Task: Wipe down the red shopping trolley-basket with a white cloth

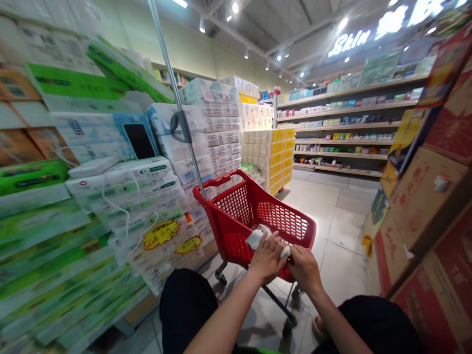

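A red plastic shopping cart (224, 250) stands in front of me, its perforated basket tilted toward my knees. Across the near rim lies my left hand (271, 258), fingers bent over a crumpled white cloth or tissue (254, 239) and pressing it against the cart. Part of the white piece also shows between the two hands. Just to the right, my right hand (304, 268) is closed around the basket's near edge, its fingertips beside the white piece. What lies under both palms is hidden.
Stacked tissue packs (73, 250) rise on the left, with a phone (139, 140) and white cables on top. A metal pole (167, 64) stands up by the cart handle. Cardboard boxes (424, 196) line the right. Shelves (339, 142) run along the back beyond the tiled floor (324, 231).
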`<state>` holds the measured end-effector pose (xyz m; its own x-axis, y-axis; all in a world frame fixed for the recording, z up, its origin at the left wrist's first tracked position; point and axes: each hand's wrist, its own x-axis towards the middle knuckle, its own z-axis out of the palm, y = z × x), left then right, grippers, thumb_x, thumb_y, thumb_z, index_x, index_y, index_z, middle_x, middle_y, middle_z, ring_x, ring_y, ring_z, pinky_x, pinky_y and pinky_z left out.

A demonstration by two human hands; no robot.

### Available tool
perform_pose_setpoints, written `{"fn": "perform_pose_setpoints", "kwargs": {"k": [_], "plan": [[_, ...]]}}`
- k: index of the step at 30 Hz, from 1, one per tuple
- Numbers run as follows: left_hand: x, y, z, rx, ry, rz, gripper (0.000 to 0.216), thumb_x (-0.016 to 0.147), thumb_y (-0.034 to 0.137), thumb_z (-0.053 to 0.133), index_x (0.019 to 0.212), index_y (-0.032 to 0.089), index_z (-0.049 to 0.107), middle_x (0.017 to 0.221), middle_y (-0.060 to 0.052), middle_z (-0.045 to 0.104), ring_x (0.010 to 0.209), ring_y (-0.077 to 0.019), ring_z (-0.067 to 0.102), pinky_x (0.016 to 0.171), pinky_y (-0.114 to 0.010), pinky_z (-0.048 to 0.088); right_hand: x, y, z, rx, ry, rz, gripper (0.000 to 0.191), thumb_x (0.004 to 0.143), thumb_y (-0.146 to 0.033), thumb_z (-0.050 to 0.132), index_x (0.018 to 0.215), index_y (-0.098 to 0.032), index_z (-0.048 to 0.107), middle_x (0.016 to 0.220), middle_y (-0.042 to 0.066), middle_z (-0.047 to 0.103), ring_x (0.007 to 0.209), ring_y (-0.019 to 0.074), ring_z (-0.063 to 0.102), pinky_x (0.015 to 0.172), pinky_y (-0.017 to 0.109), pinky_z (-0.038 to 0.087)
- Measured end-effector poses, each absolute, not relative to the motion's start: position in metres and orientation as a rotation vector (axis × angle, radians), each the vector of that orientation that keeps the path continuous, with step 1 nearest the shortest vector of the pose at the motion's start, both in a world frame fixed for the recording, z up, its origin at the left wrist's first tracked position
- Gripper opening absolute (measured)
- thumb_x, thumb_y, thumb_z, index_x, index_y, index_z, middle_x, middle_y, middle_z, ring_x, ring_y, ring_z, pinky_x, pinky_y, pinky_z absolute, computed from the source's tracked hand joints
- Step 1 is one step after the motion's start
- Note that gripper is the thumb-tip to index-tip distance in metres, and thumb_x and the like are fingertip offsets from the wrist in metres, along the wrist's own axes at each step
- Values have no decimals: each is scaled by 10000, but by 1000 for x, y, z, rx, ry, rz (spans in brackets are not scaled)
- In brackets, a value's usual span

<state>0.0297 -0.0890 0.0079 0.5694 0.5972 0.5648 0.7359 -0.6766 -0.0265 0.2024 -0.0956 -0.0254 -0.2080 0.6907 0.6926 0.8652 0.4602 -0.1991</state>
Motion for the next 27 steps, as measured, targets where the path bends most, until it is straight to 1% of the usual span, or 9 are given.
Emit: {"fn": "perform_pose_setpoints", "kwargs": {"k": [5, 8, 10, 13, 15, 17, 18, 20, 27], "plan": [[19, -90, 11, -2544, -1154, -850, 323, 955, 378, 474, 1237, 229, 524, 1228, -50, 585, 1348, -211, 404, 1221, -477, 197, 185, -109, -26, -1265, -1997, -329, 241, 829, -180, 537, 1069, -185, 562, 989, 105, 642, 911, 248, 582, 828, 367, 432], [6, -91, 15, -2561, -1185, -876, 261, 950, 342, 478, 1173, 226, 549, 1206, -48, 592, 1371, -203, 375, 1220, -467, 208, 189, -112, -19, -1136, -2136, -281, 394, 846, -237, 572, 1231, -173, 514, 1128, 134, 630, 1028, 259, 586, 877, 376, 447], [-4, -91, 18, -2609, -1181, -877, 241, 943, 321, 482, 1153, 228, 557, 1222, -43, 587, 1402, -199, 333, 1220, -463, 209, 202, -109, -7, -1038, -2261, -229, 493, 839, -311, 627, 1300, -205, 486, 1198, 119, 619, 1090, 260, 575, 934, 395, 432], [-19, -86, 21, -2668, -1189, -879, 232, 932, 288, 480, 1138, 229, 569, 1258, -41, 577, 1430, -206, 289, 1216, -474, 210, 229, -97, 14, -1020, -2336, -216, 651, 767, -441, 726, 1337, -245, 480, 1264, 103, 600, 1172, 286, 530, 1046, 467, 336], [-26, -82, 20, -2671, -1223, -891, 220, 930, 266, 468, 1118, 226, 575, 1276, -39, 569, 1436, -211, 277, 1213, -481, 214, 243, -88, 22, -1047, -2369, -210, 603, 739, -494, 747, 1252, -245, 551, 1195, 91, 635, 1131, 280, 545, 1024, 457, 336], [-28, -80, 16, -2644, -1275, -918, 213, 937, 250, 447, 1106, 221, 572, 1285, -39, 563, 1436, -213, 278, 1207, -487, 232, 248, -82, 22, -1082, -2398, -203, 405, 761, -504, 728, 1046, -234, 628, 1013, 63, 681, 984, 243, 586, 909, 394, 383], [-28, -79, 13, -2617, -1307, -939, 216, 944, 241, 430, 1111, 217, 565, 1291, -43, 558, 1435, -214, 282, 1202, -488, 245, 247, -80, 20, -1105, -2395, -209, 322, 782, -496, 711, 942, -227, 633, 921, 49, 682, 907, 223, 590, 846, 365, 387], [-25, -82, 7, -2533, -1373, -993, 242, 956, 213, 393, 1148, 205, 539, 1314, -56, 543, 1430, -213, 294, 1193, -489, 270, 242, -79, 12, -1153, -2352, -249, 264, 818, -471, 678, 819, -218, 604, 815, 35, 663, 821, 200, 575, 774, 335, 364], [-2, -122, -10, -2409, -1398, -974, 340, 935, 159, 412, 1264, 189, 490, 1367, -71, 526, 1424, -212, 313, 1192, -475, 292, 218, -86, -8, -1218, -2231, -355, 272, 844, -454, 652, 782, -207, 557, 794, 26, 633, 812, 191, 540, 774, 322, 305]]}}
